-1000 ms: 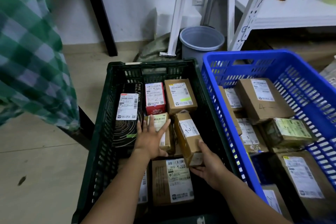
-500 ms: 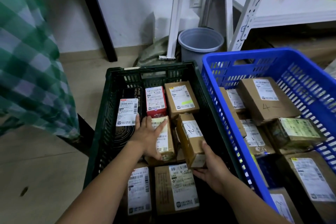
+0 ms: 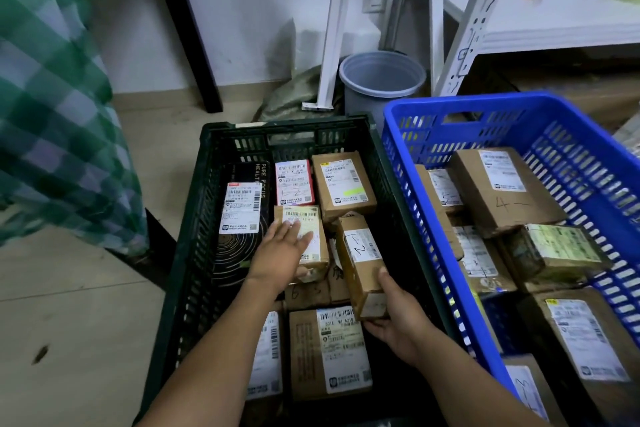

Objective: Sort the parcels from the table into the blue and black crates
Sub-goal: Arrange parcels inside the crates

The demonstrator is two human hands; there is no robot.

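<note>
The black crate stands on the floor and holds several labelled parcels. Beside it on the right is the blue crate, also holding several cardboard parcels. My right hand grips the near end of a long brown parcel marked "1-2", which lies tilted inside the black crate. My left hand rests flat, fingers apart, on a small brown parcel with a yellowish label in the crate's middle. A red parcel and a black flat box lie farther back.
A grey bin stands behind the crates by white shelf legs. A green checked cloth hangs at the left over a dark table leg. Bare tiled floor lies to the left.
My left hand slid slightly forward over the small yellow-labelled parcel. My right hand keeps its hold on the "1-2" parcel. The view dipped a little.
</note>
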